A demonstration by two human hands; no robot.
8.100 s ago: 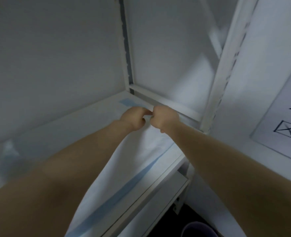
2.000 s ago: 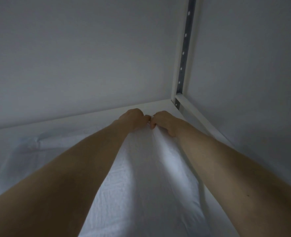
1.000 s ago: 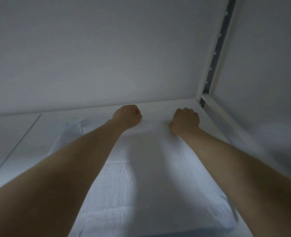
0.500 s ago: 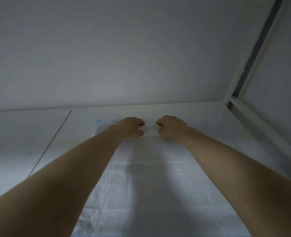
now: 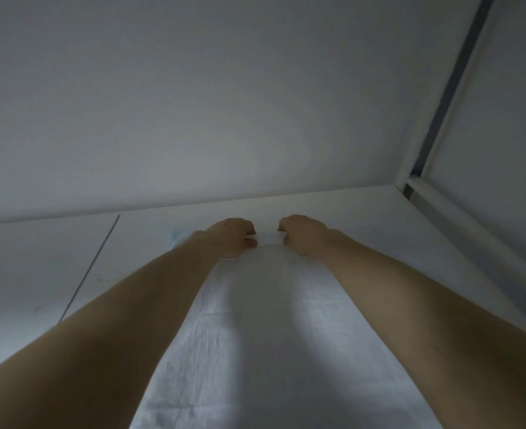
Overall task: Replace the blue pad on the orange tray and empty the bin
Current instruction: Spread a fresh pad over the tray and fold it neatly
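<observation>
A pale, white-faced pad [image 5: 264, 329] with a faint blue corner lies flat on a white shelf surface [image 5: 363, 212] and runs from the bottom of the view to its far edge. My left hand [image 5: 232, 239] and my right hand [image 5: 301, 235] both pinch that far edge, a hand's width apart, fingers curled on the material. Both forearms stretch over the pad and hide its sides. Neither the orange tray nor the bin is in view.
A white back wall [image 5: 224, 103] rises just behind the hands. On the right stands a white side panel with a grey slotted rail [image 5: 453, 82] and a low white ledge [image 5: 459, 218]. A thin dark seam [image 5: 91, 267] crosses the shelf at the left.
Both hands went from spread fists at the pad's far edge to a close pinch near its middle. The view swung left, so the corner rail sits further right.
</observation>
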